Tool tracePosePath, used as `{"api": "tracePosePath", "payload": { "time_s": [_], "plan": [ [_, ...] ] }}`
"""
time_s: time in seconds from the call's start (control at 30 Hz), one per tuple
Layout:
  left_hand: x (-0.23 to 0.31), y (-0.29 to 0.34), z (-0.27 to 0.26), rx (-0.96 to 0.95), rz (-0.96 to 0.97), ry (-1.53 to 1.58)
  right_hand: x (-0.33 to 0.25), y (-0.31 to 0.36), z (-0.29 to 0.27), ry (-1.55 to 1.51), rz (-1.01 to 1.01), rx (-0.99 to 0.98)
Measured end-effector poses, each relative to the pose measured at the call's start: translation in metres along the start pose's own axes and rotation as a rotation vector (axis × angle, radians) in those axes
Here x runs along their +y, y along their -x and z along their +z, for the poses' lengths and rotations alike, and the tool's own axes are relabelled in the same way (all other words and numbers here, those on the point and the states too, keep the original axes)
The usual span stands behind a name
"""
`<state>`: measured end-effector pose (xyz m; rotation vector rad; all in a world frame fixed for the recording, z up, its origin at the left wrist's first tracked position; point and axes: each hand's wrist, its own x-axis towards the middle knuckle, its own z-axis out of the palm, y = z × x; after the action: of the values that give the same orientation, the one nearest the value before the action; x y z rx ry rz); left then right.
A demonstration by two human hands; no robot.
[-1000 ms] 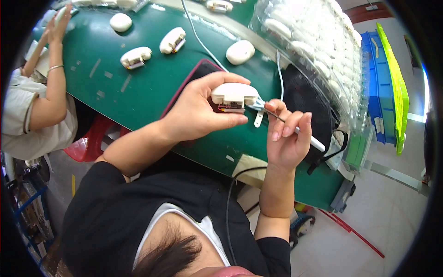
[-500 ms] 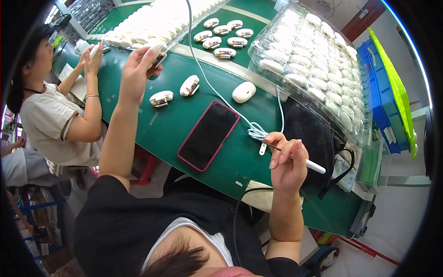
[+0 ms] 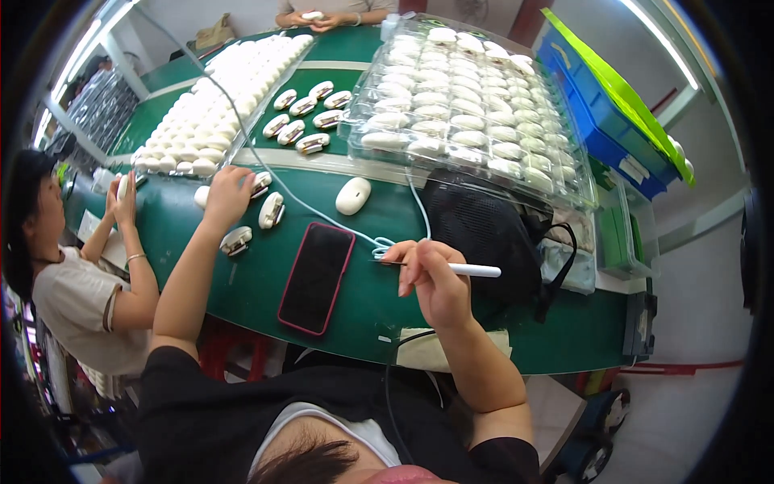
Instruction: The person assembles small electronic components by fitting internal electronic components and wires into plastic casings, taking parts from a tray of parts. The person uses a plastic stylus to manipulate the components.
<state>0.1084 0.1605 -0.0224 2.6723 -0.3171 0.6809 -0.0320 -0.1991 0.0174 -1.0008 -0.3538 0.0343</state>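
My left hand (image 3: 227, 196) reaches out over the green table (image 3: 379, 298), fingers resting on a white computer mouse shell (image 3: 259, 183). Two more shells lie close by, one (image 3: 272, 210) to its right and one (image 3: 236, 239) nearer me. My right hand (image 3: 429, 274) hovers above the table's middle, shut on a white pen-like tool (image 3: 472, 270) that points left. A black phone in a red case (image 3: 316, 276) lies flat between my hands. A whole white mouse (image 3: 352, 195) sits beyond it.
Clear trays of white mice (image 3: 476, 105) are stacked at the back right. Rows of white shells (image 3: 214, 113) fill the back left. A black bag (image 3: 484, 234) lies right of my hand. One person (image 3: 72, 282) works at my left, another person's hands (image 3: 322, 16) opposite. A cable (image 3: 322, 214) crosses the table.
My left hand has left the mouse it held in front of me, swung far left, and come down on the shells on the table. My right hand kept the tool.
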Motion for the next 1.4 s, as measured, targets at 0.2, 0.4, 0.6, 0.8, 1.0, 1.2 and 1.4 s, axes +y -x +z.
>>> {"api": "tracePosePath", "payload": {
  "time_s": [0.2, 0.4, 0.6, 0.8, 1.0, 1.2, 1.4],
  "plan": [
    [0.12, -0.025, -0.099, 0.576, 0.522, 0.258, -0.004, 0.0, 0.006, 0.053, 0.11, 0.022],
    [0.244, -0.212, -0.046, 0.365, 0.748, 0.346, -0.008, 0.0, 0.005, 0.141, 0.183, 0.045],
    [0.243, -0.385, 0.12, -0.054, 0.544, -0.044, 0.0, -0.007, -0.008, 0.032, 0.235, 0.102],
    [0.251, -0.434, 0.21, -0.104, 0.353, -0.096, -0.014, -0.011, -0.015, 0.065, 0.3, 0.107],
    [0.263, -0.42, 0.21, -0.245, 0.47, -0.346, -0.018, -0.01, -0.02, -0.045, 0.359, 0.178],
    [0.244, -0.401, 0.157, 0.051, 0.37, -0.036, -0.02, -0.007, -0.016, -0.104, 0.34, 0.2],
    [0.248, -0.251, 0.016, -0.416, 0.367, 0.96, -0.022, -0.009, -0.012, 0.014, 0.225, 0.208]
  ]
}}
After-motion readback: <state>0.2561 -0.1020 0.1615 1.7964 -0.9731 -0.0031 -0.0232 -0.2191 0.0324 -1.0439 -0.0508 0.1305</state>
